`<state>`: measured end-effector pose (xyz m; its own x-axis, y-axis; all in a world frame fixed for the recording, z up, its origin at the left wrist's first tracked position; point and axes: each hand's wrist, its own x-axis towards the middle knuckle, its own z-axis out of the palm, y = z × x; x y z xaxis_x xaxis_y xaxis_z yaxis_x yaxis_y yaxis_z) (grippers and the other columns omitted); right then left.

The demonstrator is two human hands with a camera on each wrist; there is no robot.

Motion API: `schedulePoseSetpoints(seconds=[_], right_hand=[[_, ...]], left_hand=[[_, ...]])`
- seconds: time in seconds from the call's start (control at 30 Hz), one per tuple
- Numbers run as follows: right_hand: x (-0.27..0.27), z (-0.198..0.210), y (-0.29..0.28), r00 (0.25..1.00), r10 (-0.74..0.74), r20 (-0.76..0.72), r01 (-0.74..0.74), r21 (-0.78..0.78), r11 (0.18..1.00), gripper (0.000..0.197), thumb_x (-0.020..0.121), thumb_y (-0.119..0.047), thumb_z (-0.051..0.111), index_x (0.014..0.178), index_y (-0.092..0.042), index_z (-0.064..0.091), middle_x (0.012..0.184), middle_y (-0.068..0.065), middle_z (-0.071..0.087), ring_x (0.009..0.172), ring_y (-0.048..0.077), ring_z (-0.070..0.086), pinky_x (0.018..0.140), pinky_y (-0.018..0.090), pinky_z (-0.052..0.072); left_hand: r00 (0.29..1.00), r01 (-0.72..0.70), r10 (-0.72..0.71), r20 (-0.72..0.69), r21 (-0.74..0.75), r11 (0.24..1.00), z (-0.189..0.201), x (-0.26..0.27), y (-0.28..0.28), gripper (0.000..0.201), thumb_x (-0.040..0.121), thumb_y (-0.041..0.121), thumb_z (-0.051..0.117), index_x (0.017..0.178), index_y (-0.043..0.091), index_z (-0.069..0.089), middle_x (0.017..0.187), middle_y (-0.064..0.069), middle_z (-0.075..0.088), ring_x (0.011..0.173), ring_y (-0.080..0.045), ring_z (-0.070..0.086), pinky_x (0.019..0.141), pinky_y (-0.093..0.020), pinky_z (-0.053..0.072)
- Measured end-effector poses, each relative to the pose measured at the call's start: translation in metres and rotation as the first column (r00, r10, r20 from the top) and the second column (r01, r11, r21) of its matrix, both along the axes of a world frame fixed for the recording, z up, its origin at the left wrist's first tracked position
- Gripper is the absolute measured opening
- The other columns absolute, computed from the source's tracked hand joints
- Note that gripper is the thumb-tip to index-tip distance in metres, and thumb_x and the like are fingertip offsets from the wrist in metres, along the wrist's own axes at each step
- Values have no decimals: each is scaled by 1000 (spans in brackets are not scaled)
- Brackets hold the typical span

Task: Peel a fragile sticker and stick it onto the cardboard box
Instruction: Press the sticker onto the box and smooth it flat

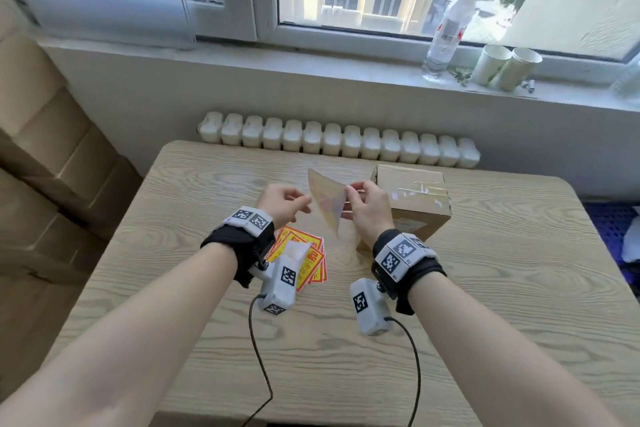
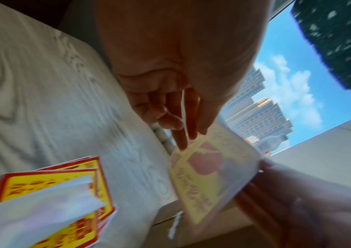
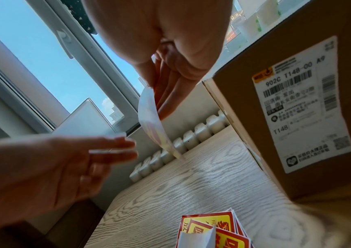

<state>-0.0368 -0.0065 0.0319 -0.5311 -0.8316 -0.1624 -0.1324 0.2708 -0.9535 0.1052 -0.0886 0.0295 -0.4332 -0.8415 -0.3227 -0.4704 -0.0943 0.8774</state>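
Above the wooden table my right hand pinches one edge of a fragile sticker. It hangs curled with its pale back toward me, and the red and yellow print shows through. My left hand is just left of the sticker. Its fingers pinch a thin white backing sheet, which sits a small gap away from the sticker. The taped cardboard box stands right behind my right hand, its shipping label facing me.
A fanned stack of red-and-yellow stickers lies under my left wrist with a white paper scrap on top. A radiator runs behind the table. A bottle and paper cups stand on the sill. Cartons are stacked at left.
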Motion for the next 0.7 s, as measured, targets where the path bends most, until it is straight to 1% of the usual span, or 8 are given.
schedulePoseSetpoints(seconds=[0.03, 0.1, 0.17, 0.33, 0.43, 0.53, 0.63, 0.7], right_hand=[[1, 3, 0, 1000, 9, -19, -9, -4, 1000, 9, 95, -15, 47, 90, -10, 54, 101, 20, 66, 87, 29, 68, 71, 39, 60], [3, 10, -2, 998, 32, -63, -33, -18, 999, 10, 94, -16, 48, 93, -10, 56, 103, 20, 67, 92, 31, 67, 75, 43, 59], [5, 17, -3, 991, 60, -120, -64, -31, 997, 12, 94, -18, 49, 96, -11, 59, 101, 17, 67, 93, 29, 66, 78, 46, 58], [11, 32, -6, 970, 106, -218, -121, -58, 991, 16, 89, -26, 55, 92, -14, 65, 90, 11, 71, 86, 26, 67, 80, 50, 55], [10, 44, -7, 964, 113, -240, -136, -79, 988, 16, 86, -25, 62, 91, -12, 70, 84, 5, 71, 80, 20, 65, 81, 47, 54], [7, 55, -7, 969, 90, -228, -116, -103, 988, 17, 81, -29, 68, 88, -13, 72, 85, 4, 72, 80, 17, 65, 81, 39, 55], [2, 61, -9, 974, 67, -216, -98, -133, 986, 20, 76, -32, 72, 84, -14, 73, 84, 3, 73, 80, 16, 67, 80, 37, 55], [-2, 63, -10, 976, 42, -214, -76, -153, 985, 24, 73, -35, 75, 83, -13, 73, 83, 3, 73, 80, 17, 67, 79, 38, 56]], left_hand=[[1000, 2, -2, -10, -9, 1000, 11, -4, -1, 20, 89, 22, 57, 76, 9, 65, 61, 6, 65, 26, 2, 43, 32, -8, 33], [1000, -11, 11, 0, -7, 1000, 31, -11, -4, 31, 91, 29, 54, 68, 12, 67, 46, 12, 65, 26, 0, 43, 34, -13, 34], [1000, -19, 19, 15, 5, 1000, 47, -17, -6, 38, 91, 32, 52, 62, 13, 66, 38, 12, 63, 25, 0, 43, 39, -19, 32], [999, -21, 23, 42, -58, 998, 74, -25, -11, 35, 86, 36, 59, 59, 14, 65, 58, 2, 67, 28, -3, 43, 40, -20, 32], [996, 13, -1, 87, -134, 991, 85, -27, -15, 31, 83, 31, 65, 56, 15, 64, 49, 9, 65, 36, -7, 46, 43, -21, 36], [994, 26, -5, 111, -187, 982, 92, -27, -21, 29, 82, 20, 65, 53, 15, 65, 34, 14, 59, 28, -1, 47, 40, -17, 38], [994, 47, -22, 107, -236, 971, 99, -28, -23, 28, 82, 18, 63, 54, 16, 64, 33, 17, 59, 27, 0, 47, 33, -11, 35], [996, 51, -29, 85, -267, 962, 103, -30, -24, 28, 81, 17, 63, 54, 17, 64, 35, 14, 60, 27, 0, 47, 32, -8, 34]])
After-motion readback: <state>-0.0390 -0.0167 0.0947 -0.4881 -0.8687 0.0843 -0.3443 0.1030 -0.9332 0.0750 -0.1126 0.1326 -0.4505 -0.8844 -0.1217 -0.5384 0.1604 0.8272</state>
